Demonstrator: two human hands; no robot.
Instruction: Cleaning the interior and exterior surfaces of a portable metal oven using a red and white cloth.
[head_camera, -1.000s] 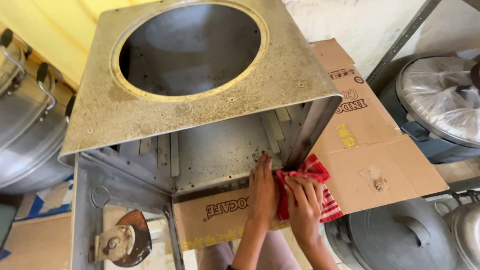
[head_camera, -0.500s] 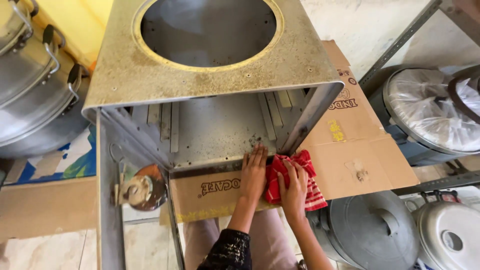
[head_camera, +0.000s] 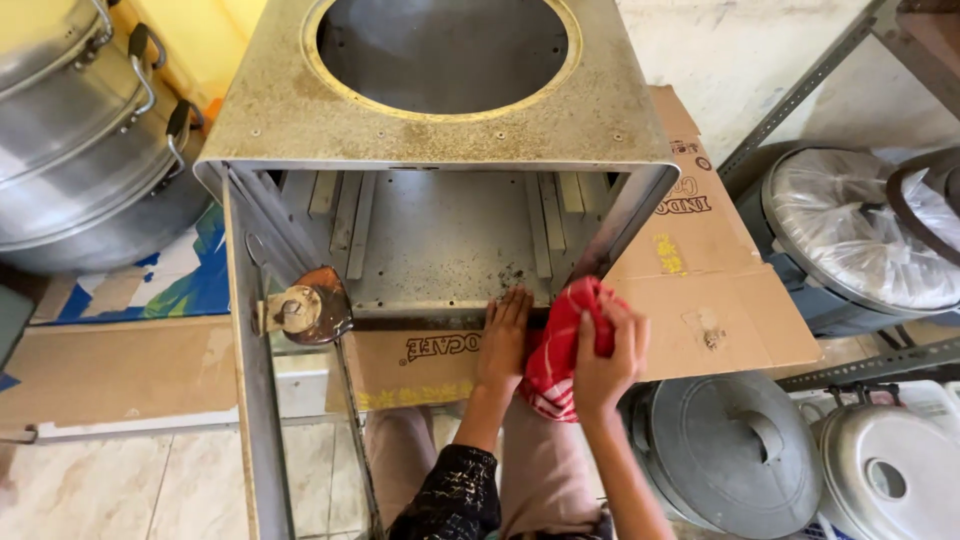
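Cardboard (head_camera: 720, 300) floor: red cloth (head_camera: 560, 340) inside right-hand fingers (head_camera: 622, 335).

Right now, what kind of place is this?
Probably a cookware storeroom or small workshop: big stacked steamer pots, metal lids by a rack, and an open metal cabinet on flattened cardboard being wiped with a red cloth.

Metal cabinet (head_camera: 440, 130) on cardboard (head_camera: 720, 320), stacked steamer pots (head_camera: 80, 140) left, lidded pots (head_camera: 730, 450) right.

Dull, speckled metal cabinet (head_camera: 440, 240); soft red cloth (head_camera: 560, 345); matt brown cardboard (head_camera: 720, 300).
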